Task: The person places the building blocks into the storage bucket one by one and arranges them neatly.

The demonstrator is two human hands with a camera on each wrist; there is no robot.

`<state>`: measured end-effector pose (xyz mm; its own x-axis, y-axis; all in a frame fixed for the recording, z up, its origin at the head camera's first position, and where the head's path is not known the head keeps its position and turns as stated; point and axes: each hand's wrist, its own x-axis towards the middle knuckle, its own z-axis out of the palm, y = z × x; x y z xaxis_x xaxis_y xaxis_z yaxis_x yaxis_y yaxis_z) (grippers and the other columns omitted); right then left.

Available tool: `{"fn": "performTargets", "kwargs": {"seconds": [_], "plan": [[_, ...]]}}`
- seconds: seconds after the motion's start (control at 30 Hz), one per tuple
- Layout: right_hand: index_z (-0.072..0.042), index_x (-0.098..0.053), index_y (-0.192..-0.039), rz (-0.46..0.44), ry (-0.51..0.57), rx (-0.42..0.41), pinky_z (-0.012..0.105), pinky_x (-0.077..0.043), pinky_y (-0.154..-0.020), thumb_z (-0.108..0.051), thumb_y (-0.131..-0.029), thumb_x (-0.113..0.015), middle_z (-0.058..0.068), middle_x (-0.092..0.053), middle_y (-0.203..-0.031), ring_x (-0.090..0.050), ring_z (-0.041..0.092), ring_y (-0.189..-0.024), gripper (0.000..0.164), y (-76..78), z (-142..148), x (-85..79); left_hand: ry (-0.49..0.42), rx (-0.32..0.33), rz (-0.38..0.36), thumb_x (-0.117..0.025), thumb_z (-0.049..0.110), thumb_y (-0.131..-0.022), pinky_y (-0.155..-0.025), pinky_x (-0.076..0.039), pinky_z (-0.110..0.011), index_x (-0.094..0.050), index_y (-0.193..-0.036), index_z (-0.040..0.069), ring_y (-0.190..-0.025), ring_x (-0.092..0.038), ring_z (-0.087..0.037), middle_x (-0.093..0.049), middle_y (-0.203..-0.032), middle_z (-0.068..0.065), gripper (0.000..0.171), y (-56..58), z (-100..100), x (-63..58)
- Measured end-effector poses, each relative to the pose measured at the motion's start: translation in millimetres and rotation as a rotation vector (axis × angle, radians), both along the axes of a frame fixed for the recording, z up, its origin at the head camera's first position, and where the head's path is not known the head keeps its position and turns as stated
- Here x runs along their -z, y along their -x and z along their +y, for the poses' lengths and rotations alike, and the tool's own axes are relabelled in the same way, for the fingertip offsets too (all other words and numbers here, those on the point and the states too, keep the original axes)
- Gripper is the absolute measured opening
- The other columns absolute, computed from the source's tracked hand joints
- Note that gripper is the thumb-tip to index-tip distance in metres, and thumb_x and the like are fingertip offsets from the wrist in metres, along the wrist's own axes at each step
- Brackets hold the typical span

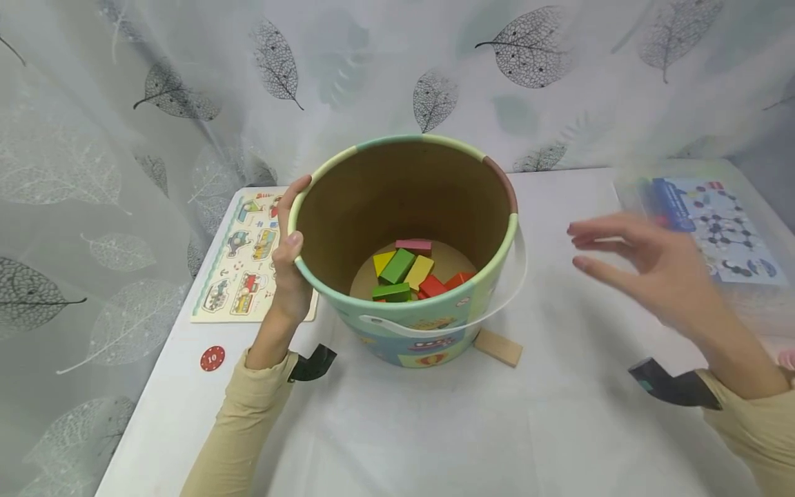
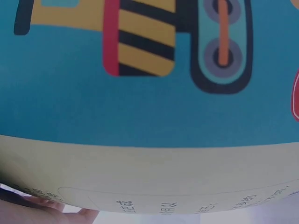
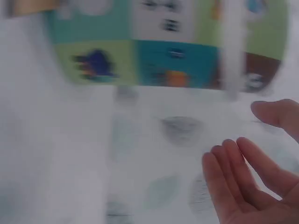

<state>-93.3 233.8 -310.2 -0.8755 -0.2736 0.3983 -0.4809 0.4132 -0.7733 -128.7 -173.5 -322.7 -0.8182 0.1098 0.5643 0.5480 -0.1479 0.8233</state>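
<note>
A large cardboard bucket (image 1: 381,343) with printed pictures and a pastel-banded rim stands on the table, slightly tilted in the head view. Inside, on its floor, lie several colored wooden blocks (image 1: 396,266): green, yellow, red and one pink. My left hand (image 1: 289,276) grips the bucket's left side, thumb at the rim and fingers against the outside. The bucket's printed wall (image 2: 140,112) fills the left wrist view. To the right of the bucket my right hand (image 1: 652,266) hovers apart from it, fingers loosely extended and holding nothing. The bucket's white handle (image 1: 428,333) hangs down the front.
A plain wooden block (image 1: 499,346) lies at the bucket's lower right. Behind my left hand is a picture puzzle board (image 1: 230,276), with a red chip (image 1: 212,358) in front of it. A clear box with a molecule-print card (image 1: 723,228) sits at the right.
</note>
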Motion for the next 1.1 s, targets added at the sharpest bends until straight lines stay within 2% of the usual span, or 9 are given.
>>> {"fn": "performTargets", "kwargs": {"seconds": [0.07,0.2,0.37,0.47,0.53,0.63,0.73,0.9,1.1], "plan": [[0.0,-0.066,-0.117,-0.011,-0.067,-0.029,0.008,-0.045,-0.092,0.013,-0.075,-0.074,-0.003,-0.067,-0.115,-0.064,0.003,-0.103,0.045,-6.5,0,22.5,0.001,-0.003,0.002,-0.044,0.052,-0.086,-0.107,-0.034,-0.047,-0.026,-0.15,0.015,-0.134,-0.036,-0.04,-0.036,-0.148,-0.019,0.076,-0.3,0,-0.9],[-0.007,-0.068,-0.113,-0.022,-0.115,-0.136,0.011,-0.048,-0.089,0.006,-0.073,-0.079,0.0,-0.067,-0.108,-0.067,0.004,-0.098,0.044,-18.3,-13,59.4,-0.008,0.0,0.008,-0.044,0.052,-0.086,-0.107,-0.034,-0.047,-0.026,-0.15,0.014,-0.134,-0.036,-0.04,-0.036,-0.148,-0.019,0.076,-0.4,-1,-1.6],[-0.009,-0.067,-0.112,-0.058,-0.132,-0.229,0.014,-0.051,-0.086,-0.005,-0.071,-0.084,0.001,-0.068,-0.105,-0.068,0.008,-0.094,0.045,-26.7,-33,84.3,-0.003,0.018,0.003,-0.045,0.053,-0.085,-0.107,-0.035,-0.048,-0.025,-0.15,0.015,-0.133,-0.036,-0.04,-0.037,-0.148,-0.019,0.078,6.5,-5,7.6],[-0.011,-0.067,-0.112,-0.051,-0.191,-0.261,0.013,-0.049,-0.086,-0.008,-0.07,-0.086,-0.003,-0.068,-0.107,-0.067,0.008,-0.094,0.046,-29.4,-43,90.2,0.001,0.027,-0.004,-0.046,0.054,-0.084,-0.107,-0.035,-0.049,-0.024,-0.151,0.016,-0.134,-0.037,-0.04,-0.037,-0.148,-0.019,0.08,13.7,-10,16.5],[-0.012,-0.068,-0.112,-0.011,-0.258,-0.272,0.016,-0.049,-0.085,-0.009,-0.07,-0.086,-0.005,-0.067,-0.108,-0.066,0.007,-0.094,0.046,-29.9,-49,92.1,-0.001,0.029,0.0,-0.046,0.054,-0.083,-0.106,-0.036,-0.049,-0.024,-0.151,0.016,-0.134,-0.036,-0.04,-0.036,-0.148,-0.02,0.08,17.1,-13,21.2],[-0.013,-0.07,-0.109,0.046,-0.342,-0.266,0.022,-0.05,-0.082,-0.008,-0.068,-0.085,-0.007,-0.066,-0.108,-0.064,0.006,-0.095,0.043,-29.9,-56,93.6,-0.009,0.035,0.01,-0.046,0.053,-0.083,-0.106,-0.036,-0.049,-0.023,-0.151,0.016,-0.134,-0.036,-0.041,-0.036,-0.148,-0.021,0.081,19.4,-16,25.4],[-0.012,-0.071,-0.107,0.06,-0.366,-0.248,0.026,-0.051,-0.08,-0.005,-0.068,-0.084,-0.008,-0.067,-0.106,-0.063,0.007,-0.095,0.042,-29.6,-58,93.8,-0.003,0.033,0.013,-0.045,0.053,-0.083,-0.106,-0.036,-0.049,-0.023,-0.152,0.016,-0.134,-0.036,-0.041,-0.036,-0.148,-0.02,0.081,20.3,-17,27.0],[-0.014,-0.072,-0.107,0.032,-0.376,-0.255,0.026,-0.051,-0.078,-0.004,-0.069,-0.082,-0.011,-0.068,-0.102,-0.062,0.004,-0.091,0.04,-28.2,-54,93.0,0.0,0.027,0.011,-0.044,0.053,-0.084,-0.106,-0.036,-0.049,-0.024,-0.151,0.016,-0.134,-0.036,-0.04,-0.036,-0.148,-0.019,0.08,17.8,-15,23.8],[-0.017,-0.071,-0.108,-0.077,-0.327,-0.267,0.018,-0.048,-0.079,-0.003,-0.071,-0.081,-0.014,-0.068,-0.099,-0.061,0.001,-0.089,0.041,-19.9,-39,85.3,-0.007,0.016,0.015,-0.045,0.054,-0.085,-0.107,-0.035,-0.05,-0.026,-0.151,0.016,-0.134,-0.036,-0.04,-0.037,-0.148,-0.019,0.078,10.0,-7,11.8]]}}
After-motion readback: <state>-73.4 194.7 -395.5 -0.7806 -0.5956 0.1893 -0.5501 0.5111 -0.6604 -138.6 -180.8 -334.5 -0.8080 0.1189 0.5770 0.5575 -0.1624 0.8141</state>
